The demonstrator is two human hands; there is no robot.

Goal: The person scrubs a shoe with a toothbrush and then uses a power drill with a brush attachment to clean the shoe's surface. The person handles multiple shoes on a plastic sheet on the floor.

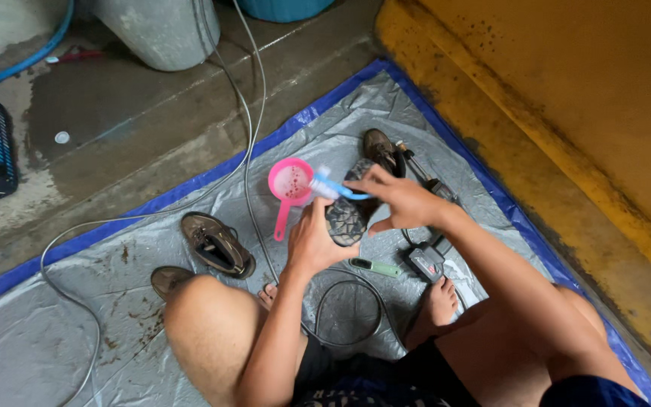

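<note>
Blue toothbrush (331, 188) in right hand (401, 200), left hand (312, 243) gripping shoe (346, 215)

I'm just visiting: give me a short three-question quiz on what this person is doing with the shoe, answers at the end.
1. True or false: the right hand holds a blue and white brush against the sole of the shoe.
2. Which hand grips the shoe from below? A) left hand B) right hand C) neither
3. What colour is the small scoop lying on the grey tarp just beyond the hands?

Key
1. True.
2. A.
3. Pink.
</note>
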